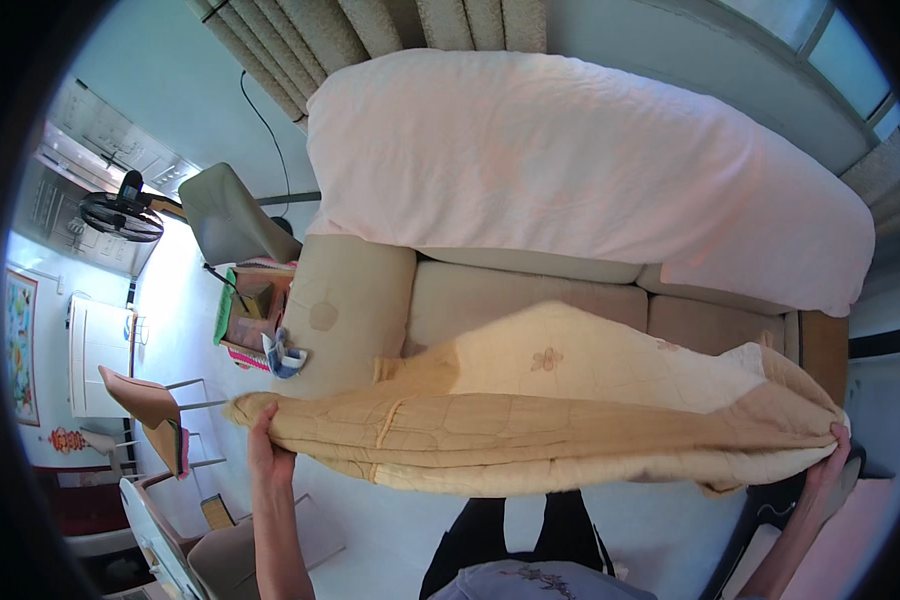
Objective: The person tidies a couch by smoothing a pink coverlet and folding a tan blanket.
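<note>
Stretched wide before me is a tan and cream quilted sofa cover [540,427] with small embroidered flowers. My left hand [268,442] grips its bunched left end. At the far right, my right hand [831,454] clutches the other end. The cloth hangs in long folds between them, its far part billowing above the seat cushions [525,289] of a beige sofa. Over the sofa's backrest lies a pale pink blanket [540,150]. The left armrest [352,292] is bare in its upper part and bears a round darker patch.
Left of the sofa stands a small side table [251,307] with a blue and white cloth item [283,354] near it. A black fan [122,210], a brown chair [141,397] and a round-edged table [150,532] are further left. Curtains [375,30] hang behind the sofa.
</note>
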Action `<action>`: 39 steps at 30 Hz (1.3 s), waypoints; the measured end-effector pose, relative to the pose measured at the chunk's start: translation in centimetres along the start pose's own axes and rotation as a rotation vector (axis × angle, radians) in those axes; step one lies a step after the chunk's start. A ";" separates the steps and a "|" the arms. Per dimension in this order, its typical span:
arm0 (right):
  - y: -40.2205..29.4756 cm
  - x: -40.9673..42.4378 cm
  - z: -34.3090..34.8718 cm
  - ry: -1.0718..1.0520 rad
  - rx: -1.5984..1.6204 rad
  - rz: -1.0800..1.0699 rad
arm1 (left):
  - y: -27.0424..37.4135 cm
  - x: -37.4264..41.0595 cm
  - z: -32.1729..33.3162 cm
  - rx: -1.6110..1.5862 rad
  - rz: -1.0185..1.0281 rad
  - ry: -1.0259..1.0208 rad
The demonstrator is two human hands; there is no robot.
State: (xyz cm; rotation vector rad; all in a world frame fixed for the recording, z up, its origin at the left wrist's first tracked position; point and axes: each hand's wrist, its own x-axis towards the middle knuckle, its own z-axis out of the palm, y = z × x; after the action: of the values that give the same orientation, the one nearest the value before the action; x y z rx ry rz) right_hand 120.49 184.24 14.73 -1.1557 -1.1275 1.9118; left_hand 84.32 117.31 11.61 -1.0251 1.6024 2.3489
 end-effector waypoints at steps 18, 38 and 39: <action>-3.0 6.1 -5.7 0.151 0.118 -0.117 | 9.4 0.2 8.9 0.092 0.255 -0.344; 57.1 -0.2 -1.5 0.252 -0.568 0.611 | -16.5 15.1 -13.0 0.367 0.168 0.124; 57.4 -1.0 2.9 0.057 -0.695 0.551 | -15.8 14.5 -14.3 0.358 0.188 0.161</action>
State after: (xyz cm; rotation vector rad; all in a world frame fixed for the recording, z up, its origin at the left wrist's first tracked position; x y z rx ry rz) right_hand 113.66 157.29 -35.63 -2.0564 -1.6323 1.8858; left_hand 87.04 107.94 -12.25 -1.0424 2.1657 2.0118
